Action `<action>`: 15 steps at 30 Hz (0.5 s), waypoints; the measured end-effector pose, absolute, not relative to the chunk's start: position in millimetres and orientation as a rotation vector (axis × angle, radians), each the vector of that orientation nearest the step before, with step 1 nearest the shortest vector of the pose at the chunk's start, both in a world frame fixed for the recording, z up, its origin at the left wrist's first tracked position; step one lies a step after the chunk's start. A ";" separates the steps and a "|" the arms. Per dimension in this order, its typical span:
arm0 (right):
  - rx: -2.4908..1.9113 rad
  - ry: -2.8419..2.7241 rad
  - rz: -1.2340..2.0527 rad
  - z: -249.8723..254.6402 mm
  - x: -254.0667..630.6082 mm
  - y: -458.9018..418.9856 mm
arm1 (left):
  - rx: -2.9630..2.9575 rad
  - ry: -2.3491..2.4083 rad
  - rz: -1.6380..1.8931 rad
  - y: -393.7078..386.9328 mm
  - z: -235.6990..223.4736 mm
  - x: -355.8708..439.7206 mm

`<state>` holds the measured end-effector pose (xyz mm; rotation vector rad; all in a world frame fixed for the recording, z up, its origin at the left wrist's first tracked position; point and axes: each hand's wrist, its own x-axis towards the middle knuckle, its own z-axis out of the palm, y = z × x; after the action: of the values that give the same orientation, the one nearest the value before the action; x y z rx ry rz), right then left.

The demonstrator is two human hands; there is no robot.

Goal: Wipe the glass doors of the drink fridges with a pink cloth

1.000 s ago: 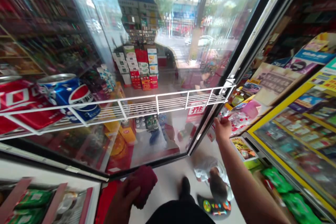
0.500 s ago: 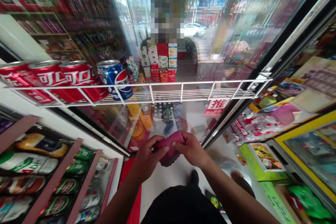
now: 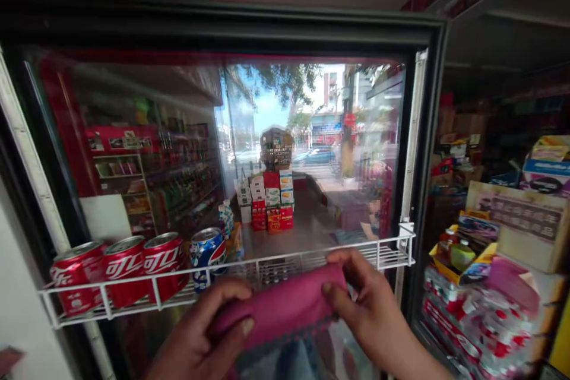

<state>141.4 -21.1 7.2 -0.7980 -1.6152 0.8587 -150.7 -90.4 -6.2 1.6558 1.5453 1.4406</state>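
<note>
A folded magenta cloth [image 3: 289, 303] with a dark scalloped edge is stretched between my two hands. My left hand [image 3: 209, 326] pinches its left end between thumb and fingers. At the other end, my right hand [image 3: 365, 303] grips the upper corner, thumb in front. Both hands are just before a white wire door rack [image 3: 383, 252], and the cloth covers part of it. Three red cola cans [image 3: 122, 270] stand on the rack's left side, with a blue Pepsi can [image 3: 208, 255] beside them, above my left hand.
The rack hangs on a glass cooler door with a black frame [image 3: 430, 190]. Through or in the glass appear stacked boxes [image 3: 267, 202], a reflected person and a street. To the right are packs of bottles [image 3: 490, 314] and cardboard boxes [image 3: 529, 219].
My view has tilted up, bringing the door's top frame in. Both hands have raised the cloth from below the rack to its height, and the cloth is now spread wider.
</note>
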 end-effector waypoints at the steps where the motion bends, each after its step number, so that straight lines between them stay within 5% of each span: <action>1: -0.799 -1.599 0.711 30.1 142.5 -13.1 | 1.790 1.534 1.545 -81.7 24.5 -146.6; 9: -0.663 -1.460 -0.307 192.9 138.8 80.3 | 2.823 1.377 1.854 5.1 222.9 -111.7; 15: -0.907 -1.518 -0.890 222.5 119.6 114.5 | 3.040 1.969 1.844 54.6 239.6 -92.9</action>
<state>119.6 114.5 222.5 -0.9073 -1.5180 -0.8899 -92.9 54.6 239.6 3.0395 1.9691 1.8441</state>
